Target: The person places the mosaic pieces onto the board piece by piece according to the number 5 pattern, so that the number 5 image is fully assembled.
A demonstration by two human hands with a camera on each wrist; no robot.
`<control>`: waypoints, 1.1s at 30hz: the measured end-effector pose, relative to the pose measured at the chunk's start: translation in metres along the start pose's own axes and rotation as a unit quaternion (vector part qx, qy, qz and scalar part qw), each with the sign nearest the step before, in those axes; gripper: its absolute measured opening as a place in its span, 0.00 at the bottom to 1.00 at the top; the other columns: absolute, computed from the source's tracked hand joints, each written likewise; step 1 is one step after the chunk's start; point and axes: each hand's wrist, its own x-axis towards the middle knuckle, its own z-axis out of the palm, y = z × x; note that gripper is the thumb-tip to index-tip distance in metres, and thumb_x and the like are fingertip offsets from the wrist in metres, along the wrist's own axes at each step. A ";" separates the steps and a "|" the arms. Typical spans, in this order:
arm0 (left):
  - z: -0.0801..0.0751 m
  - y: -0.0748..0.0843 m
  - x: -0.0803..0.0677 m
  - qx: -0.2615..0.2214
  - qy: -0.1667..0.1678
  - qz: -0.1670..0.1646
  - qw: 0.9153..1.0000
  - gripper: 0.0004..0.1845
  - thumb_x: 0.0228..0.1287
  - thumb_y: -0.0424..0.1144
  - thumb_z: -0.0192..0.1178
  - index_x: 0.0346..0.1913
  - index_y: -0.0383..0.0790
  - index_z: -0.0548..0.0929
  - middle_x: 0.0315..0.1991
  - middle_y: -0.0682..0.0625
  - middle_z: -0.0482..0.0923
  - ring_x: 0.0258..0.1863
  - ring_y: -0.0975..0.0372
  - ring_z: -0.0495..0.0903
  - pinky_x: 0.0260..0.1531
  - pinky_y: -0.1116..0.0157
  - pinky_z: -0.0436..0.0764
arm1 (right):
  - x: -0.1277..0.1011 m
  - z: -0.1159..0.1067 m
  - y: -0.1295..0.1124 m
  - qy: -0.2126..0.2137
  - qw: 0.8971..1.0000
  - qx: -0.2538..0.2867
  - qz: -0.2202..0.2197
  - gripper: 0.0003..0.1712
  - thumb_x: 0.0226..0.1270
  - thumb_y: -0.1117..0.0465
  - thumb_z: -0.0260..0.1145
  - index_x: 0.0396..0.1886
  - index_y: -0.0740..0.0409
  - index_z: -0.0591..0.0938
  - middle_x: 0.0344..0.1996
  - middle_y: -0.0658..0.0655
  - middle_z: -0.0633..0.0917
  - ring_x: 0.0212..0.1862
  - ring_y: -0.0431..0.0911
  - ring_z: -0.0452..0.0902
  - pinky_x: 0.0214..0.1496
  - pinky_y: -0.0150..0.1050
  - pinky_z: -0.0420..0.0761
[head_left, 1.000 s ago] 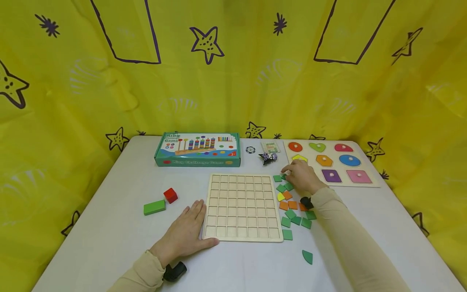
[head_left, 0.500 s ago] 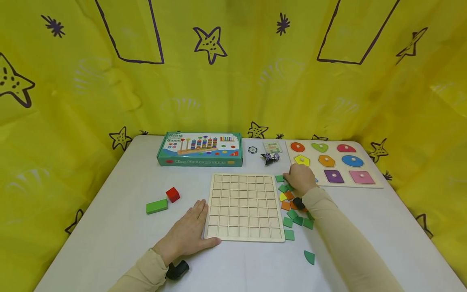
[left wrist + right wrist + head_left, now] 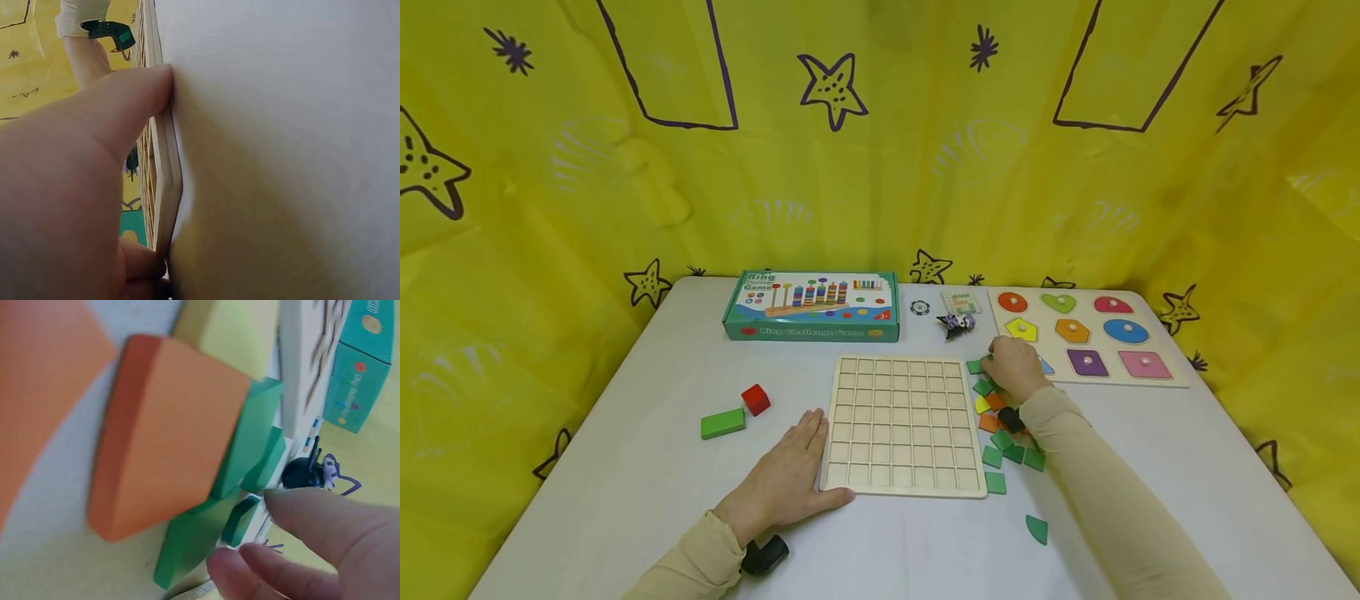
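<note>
My left hand rests at the near left corner of a wooden grid board. Its fingers lie straight along the left edge, and the thumb touches the front edge, as the left wrist view also shows. Beyond the board's right side, my right hand reaches down among scattered tiles. In the right wrist view, thumb and fingers pinch a small green tile by opposite edges. Close by lie an orange tile, a yellow tile and other green tiles. The right forearm partly covers the pile.
A ring game box stands behind the board. A shape puzzle lies at the back right, beside a small dark figurine. At left are a red cube and a green block. One green quarter-round tile lies nearer me.
My right hand has shifted slightly at the far end of the tile pile, and its fingers have closed on a green tile there. The left hand stays on the board's corner.
</note>
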 end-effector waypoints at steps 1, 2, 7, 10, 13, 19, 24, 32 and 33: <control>0.000 0.000 0.000 0.001 0.000 0.000 1.000 0.57 0.59 0.71 0.55 0.71 0.22 0.58 0.74 0.33 0.51 0.73 0.45 0.51 0.68 0.51 0.58 | 0.000 0.000 0.000 -0.001 1.000 0.001 0.007 0.15 0.66 0.59 0.66 0.28 0.70 0.83 0.22 0.61 0.82 0.27 0.54 0.77 0.32 0.47 0.78; 0.001 0.000 0.000 0.002 -0.001 -0.001 1.000 0.57 0.59 0.71 0.55 0.71 0.22 0.58 0.74 0.33 0.51 0.73 0.45 0.51 0.68 0.51 0.58 | 0.001 0.001 -0.001 -0.002 1.000 0.000 0.012 0.18 0.67 0.57 0.66 0.24 0.68 0.82 0.19 0.59 0.80 0.25 0.53 0.76 0.30 0.45 0.76; 0.002 0.000 -0.001 -0.002 -0.001 -0.002 1.000 0.57 0.58 0.72 0.55 0.71 0.23 0.58 0.74 0.34 0.51 0.73 0.45 0.51 0.68 0.51 0.58 | 0.002 0.001 -0.001 -0.002 1.000 0.007 0.021 0.17 0.68 0.58 0.66 0.24 0.67 0.83 0.18 0.57 0.79 0.26 0.52 0.76 0.32 0.47 0.77; 0.002 0.000 -0.001 -0.005 -0.001 -0.002 1.000 0.57 0.58 0.71 0.55 0.71 0.23 0.58 0.74 0.34 0.51 0.73 0.45 0.51 0.68 0.51 0.58 | 0.002 0.001 0.001 -0.004 1.000 0.020 0.000 0.10 0.67 0.63 0.66 0.37 0.69 0.84 0.30 0.63 0.84 0.34 0.56 0.79 0.40 0.53 0.79; 0.002 0.000 -0.001 -0.004 -0.001 -0.003 1.000 0.57 0.59 0.72 0.55 0.71 0.23 0.58 0.74 0.34 0.51 0.73 0.45 0.51 0.68 0.51 0.58 | 0.002 0.001 0.003 -0.005 0.999 0.034 -0.018 0.12 0.67 0.66 0.64 0.47 0.69 0.83 0.41 0.68 0.84 0.43 0.61 0.79 0.45 0.57 0.78; 0.002 0.000 -0.001 0.003 -0.001 -0.001 1.000 0.57 0.59 0.72 0.54 0.71 0.23 0.58 0.74 0.34 0.51 0.73 0.46 0.50 0.68 0.51 0.57 | 0.004 0.000 0.004 0.010 0.999 0.035 0.007 0.17 0.68 0.60 0.65 0.43 0.73 0.82 0.38 0.69 0.84 0.41 0.61 0.80 0.45 0.56 0.78; 0.001 0.000 0.000 0.003 0.001 0.003 1.000 0.57 0.59 0.72 0.54 0.71 0.22 0.58 0.74 0.33 0.51 0.73 0.45 0.50 0.68 0.51 0.57 | 0.006 -0.002 -0.001 -0.004 1.000 -0.002 0.022 0.18 0.67 0.58 0.65 0.21 0.67 0.80 0.19 0.60 0.79 0.26 0.54 0.76 0.32 0.48 0.78; 0.001 -0.002 0.001 0.004 0.001 0.002 1.000 0.58 0.58 0.73 0.54 0.71 0.22 0.58 0.74 0.33 0.51 0.73 0.45 0.50 0.68 0.51 0.57 | 0.011 -0.001 -0.007 -0.014 0.999 -0.028 -0.006 0.16 0.65 0.62 0.64 0.19 0.64 0.77 0.19 0.60 0.76 0.23 0.53 0.73 0.27 0.45 0.75; 0.001 -0.002 0.001 0.003 0.001 0.001 1.000 0.58 0.58 0.72 0.54 0.71 0.22 0.58 0.74 0.33 0.51 0.73 0.45 0.51 0.68 0.51 0.57 | 0.012 -0.001 -0.007 -0.018 0.999 -0.026 -0.006 0.16 0.65 0.62 0.64 0.19 0.64 0.76 0.19 0.60 0.76 0.23 0.53 0.72 0.27 0.45 0.75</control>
